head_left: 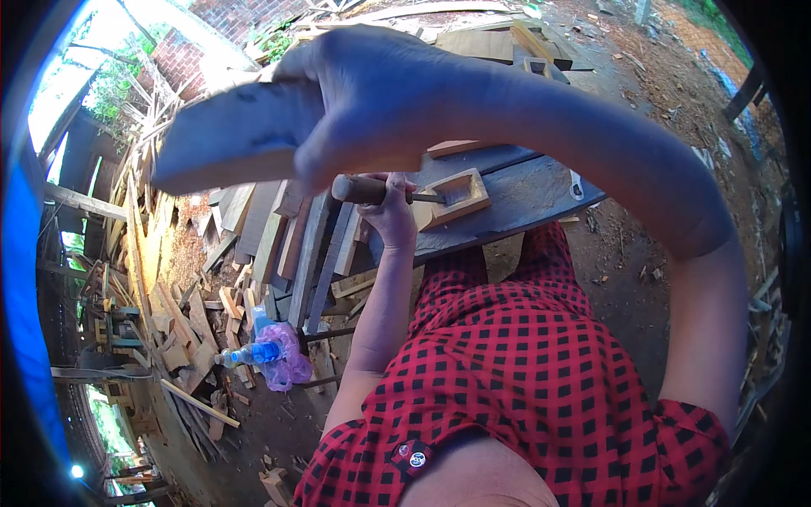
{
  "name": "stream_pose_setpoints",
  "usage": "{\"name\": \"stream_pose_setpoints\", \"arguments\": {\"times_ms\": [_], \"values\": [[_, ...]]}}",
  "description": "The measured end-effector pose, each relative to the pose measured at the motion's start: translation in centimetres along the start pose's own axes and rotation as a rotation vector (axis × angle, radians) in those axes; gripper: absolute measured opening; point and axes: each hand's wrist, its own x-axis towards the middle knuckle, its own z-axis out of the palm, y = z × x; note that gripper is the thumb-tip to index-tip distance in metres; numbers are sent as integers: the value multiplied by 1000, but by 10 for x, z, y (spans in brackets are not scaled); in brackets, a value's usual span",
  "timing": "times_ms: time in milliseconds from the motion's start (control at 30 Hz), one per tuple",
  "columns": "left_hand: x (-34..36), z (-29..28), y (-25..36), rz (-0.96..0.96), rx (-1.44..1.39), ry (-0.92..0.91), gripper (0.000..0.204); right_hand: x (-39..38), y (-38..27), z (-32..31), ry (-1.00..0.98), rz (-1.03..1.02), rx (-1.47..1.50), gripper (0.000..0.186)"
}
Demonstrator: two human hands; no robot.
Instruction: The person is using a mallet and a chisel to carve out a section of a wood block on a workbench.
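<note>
Raised high in front, my right hand (372, 97) is wrapped round a thick wooden block (236, 139), which hangs in the air above and to the left of the bench. My left hand (394, 218) grips a chisel (359, 189) by its round wooden handle. The chisel's metal blade slants to the right, its tip in the hollow of a pale wooden piece (480, 203) with a raised rim. That piece lies on a dark plank bench (541, 190) in front of my legs. The block and the chisel handle look close, but a gap shows between them.
Several long boards (274, 237) lie left of the bench. A pink plastic bag (287, 359) with a clear bottle (253, 353) sits at lower left, near a heap of wood offcuts (190, 338). A small metal tool (576, 188) rests at the bench's right end.
</note>
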Motion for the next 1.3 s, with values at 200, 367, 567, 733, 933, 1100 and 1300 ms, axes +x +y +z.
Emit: {"name": "stream_pose_setpoints", "arguments": {"times_ms": [200,367,567,733,933,1100,1300], "values": [[3,7,-5,298,10,151,9,-9,-7,4,-266,11,-400,56],[-1,-7,-12,49,-42,-54,22,9,-16,0,-182,-23,-181,55],[6,10,-14,108,-201,314,6,-9,-10,16,-252,-53,-507,59],[-3,7,4,69,-72,-7,7,5,-21,-5,-227,10,-412,50],[9,-1,-3,121,228,2,17,-12,-11,4,-158,-51,-256,68],[-1,4,0,34,-45,-2,10,6,-16,-8,-246,64,-515,56],[2,11,7,-3,14,37,17,-3,-24,-3,49,-196,50,51]]}}
